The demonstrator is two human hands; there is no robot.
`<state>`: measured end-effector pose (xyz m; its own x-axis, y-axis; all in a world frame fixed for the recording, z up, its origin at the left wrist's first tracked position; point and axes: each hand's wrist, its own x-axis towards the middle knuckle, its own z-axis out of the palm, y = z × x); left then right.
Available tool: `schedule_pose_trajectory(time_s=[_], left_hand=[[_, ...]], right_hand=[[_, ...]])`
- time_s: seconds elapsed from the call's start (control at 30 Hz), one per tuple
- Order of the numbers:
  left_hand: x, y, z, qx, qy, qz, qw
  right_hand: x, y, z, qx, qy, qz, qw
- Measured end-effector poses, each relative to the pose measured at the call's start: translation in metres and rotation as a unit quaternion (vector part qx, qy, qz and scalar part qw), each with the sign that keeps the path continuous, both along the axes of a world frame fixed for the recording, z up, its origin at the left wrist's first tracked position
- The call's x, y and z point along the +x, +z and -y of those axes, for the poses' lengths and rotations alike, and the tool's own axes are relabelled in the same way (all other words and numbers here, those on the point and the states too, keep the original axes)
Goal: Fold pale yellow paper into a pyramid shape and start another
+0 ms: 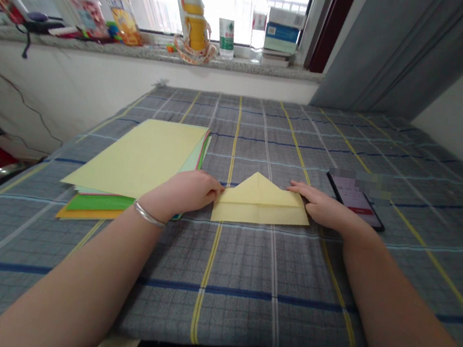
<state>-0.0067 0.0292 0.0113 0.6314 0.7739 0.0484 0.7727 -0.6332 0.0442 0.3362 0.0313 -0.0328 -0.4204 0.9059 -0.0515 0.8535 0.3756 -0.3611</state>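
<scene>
A folded yellow paper [260, 201] lies on the plaid cloth, with a pointed top and a straight band along its lower edge. My left hand [196, 191], with a silver bangle at the wrist, has its fingers curled together at the paper's left edge, pinching it. At the right end, my right hand [316, 202] rests with its fingers stretched out, touching the paper's upper right edge. Beside my left hand is a stack of coloured sheets [142, 154], pale yellow on top, with green and orange edges showing below.
A phone [355, 201] lies just beyond my right hand on the plaid cloth [242, 274]. Along the windowsill [145, 51] stand bottles, a yellow cup [196, 29], a tube [226, 38] and stacked boxes [282, 35]. A grey curtain [389, 46] hangs at the right.
</scene>
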Motion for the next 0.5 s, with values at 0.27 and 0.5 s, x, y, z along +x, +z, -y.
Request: schedule_pose_trajectory(time_s=[0.27,0.5], left_hand=[[0.039,-0.029,0.011,0.080,-0.024,0.024,0.996],[0.056,-0.052,0.008,0.043,0.059,0.062,0.995]], right_hand=[[-0.026,0.001,0.002,0.071,-0.071,-0.004,0.995],[-0.042,-0.012,-0.002,0.120,-0.096,0.017,0.988]])
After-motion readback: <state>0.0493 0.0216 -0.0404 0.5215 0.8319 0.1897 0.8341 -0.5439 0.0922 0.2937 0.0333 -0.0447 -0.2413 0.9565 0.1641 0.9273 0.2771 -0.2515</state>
